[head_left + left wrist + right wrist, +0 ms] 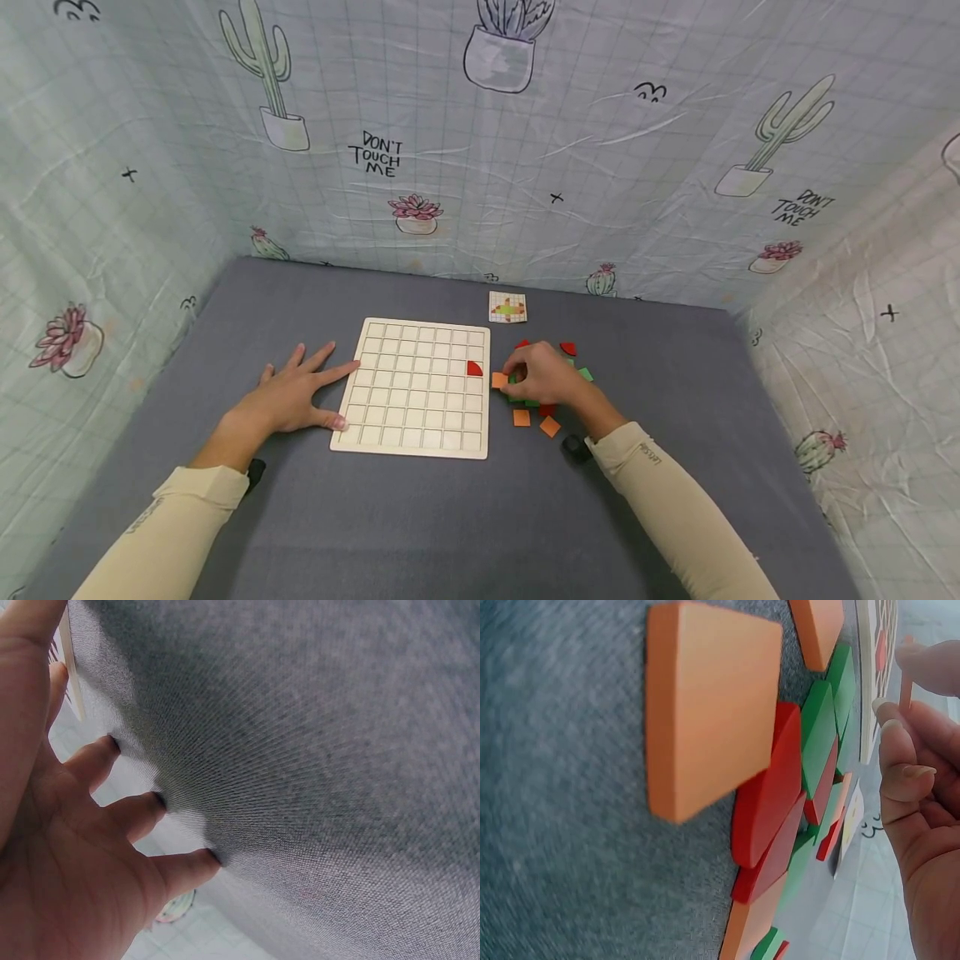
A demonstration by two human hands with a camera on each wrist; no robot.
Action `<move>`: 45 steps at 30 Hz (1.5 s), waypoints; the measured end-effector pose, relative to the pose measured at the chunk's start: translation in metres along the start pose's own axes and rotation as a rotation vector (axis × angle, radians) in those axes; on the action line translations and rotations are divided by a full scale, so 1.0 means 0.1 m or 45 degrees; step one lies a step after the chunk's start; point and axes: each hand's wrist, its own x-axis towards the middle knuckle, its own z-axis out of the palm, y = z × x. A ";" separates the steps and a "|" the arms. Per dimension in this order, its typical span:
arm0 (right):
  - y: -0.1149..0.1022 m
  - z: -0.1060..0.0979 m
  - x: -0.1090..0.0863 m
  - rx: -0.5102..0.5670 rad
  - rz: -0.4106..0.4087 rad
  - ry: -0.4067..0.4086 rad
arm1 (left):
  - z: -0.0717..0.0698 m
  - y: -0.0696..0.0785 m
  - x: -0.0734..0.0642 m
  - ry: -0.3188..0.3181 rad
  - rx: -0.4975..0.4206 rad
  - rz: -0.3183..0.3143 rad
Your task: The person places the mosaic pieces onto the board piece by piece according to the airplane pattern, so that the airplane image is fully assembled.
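Observation:
A cream grid board (408,454) lies flat on the grey cloth, with one red quarter-circle piece (474,368) in a cell by its right side. My left hand (294,395) is spread at the board's left edge, thumb and index finger on the rim and the other fingertips on the cloth. Between thumb and fingers, my right hand (546,373) pinches an orange square tile (499,381) just off the board's right edge. Beneath and around that hand lies a loose pile of red, green and orange pieces, partly hidden by it.
A small pattern card (507,307) with a green, orange and red figure lies behind the board. Two loose orange tiles, one of them this tile (550,427), lie in front of the pile. A printed curtain (480,167) encloses the table at the back and sides.

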 end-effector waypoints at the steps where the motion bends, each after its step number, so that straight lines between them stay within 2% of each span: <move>1: 0.00 0.01 0.01 0.000 0.003 -0.003 | 0.00 0.00 0.00 -0.001 0.001 -0.002; 20: -0.13 0.06 0.06 -0.032 0.025 -0.011 | -0.01 -0.01 0.01 -0.005 -0.017 0.000; 31: -0.12 0.12 0.09 -0.045 -0.021 -0.011 | -0.01 -0.01 0.00 -0.013 0.000 -0.006; 45: -0.13 0.15 0.14 -0.075 -0.014 -0.014 | -0.03 0.01 0.00 -0.019 -0.021 -0.013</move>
